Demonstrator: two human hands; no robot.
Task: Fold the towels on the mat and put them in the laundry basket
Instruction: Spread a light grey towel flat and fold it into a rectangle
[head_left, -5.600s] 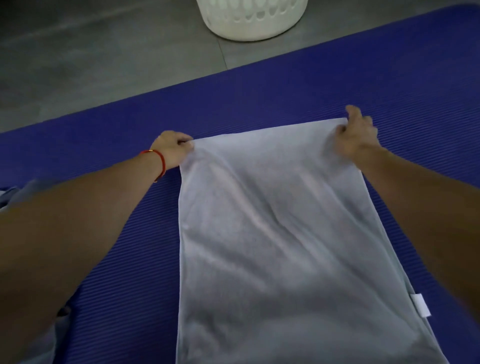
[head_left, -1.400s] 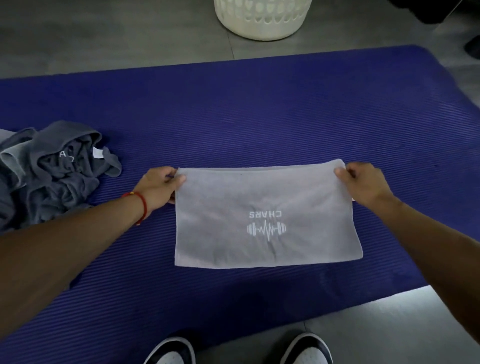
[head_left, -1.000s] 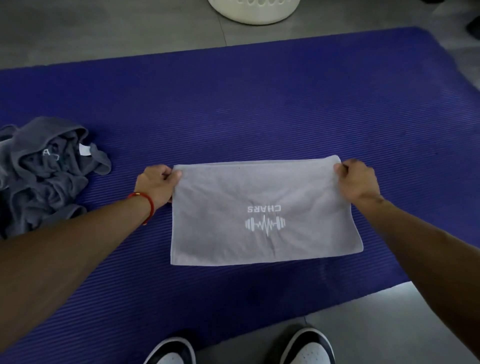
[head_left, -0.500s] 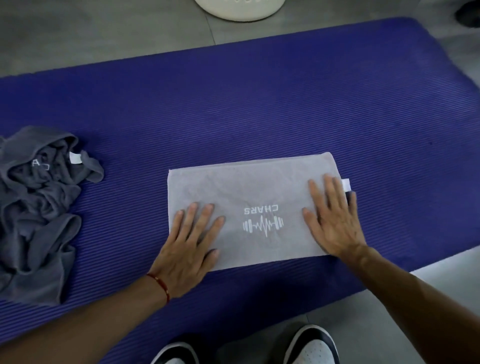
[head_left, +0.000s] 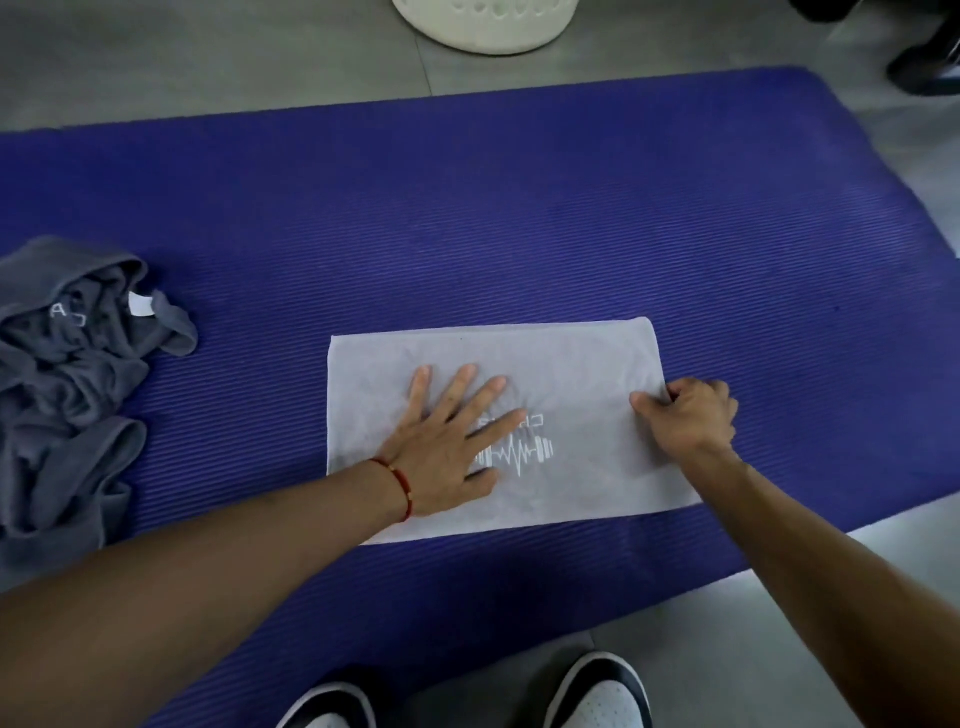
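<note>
A light grey towel (head_left: 566, 364), folded into a rectangle with a white printed logo, lies on the blue mat (head_left: 467, 208). My left hand (head_left: 447, 436) lies flat on its middle, fingers spread, partly covering the logo. My right hand (head_left: 685, 415) grips the towel's right edge with curled fingers. A dark grey towel (head_left: 67, 384) sits crumpled at the mat's left end. The white laundry basket (head_left: 488, 26) stands on the floor beyond the mat, cut off by the top edge.
Grey tiled floor (head_left: 208, 52) surrounds the mat. My two black and white shoes (head_left: 597, 696) stand at the mat's near edge. A dark object (head_left: 924, 57) sits at the top right corner.
Both hands let go of the far corners and pressed flat on the folded towel. Since then my left hand slid toward the middle and my right hand moved to the right edge and took hold of it.
</note>
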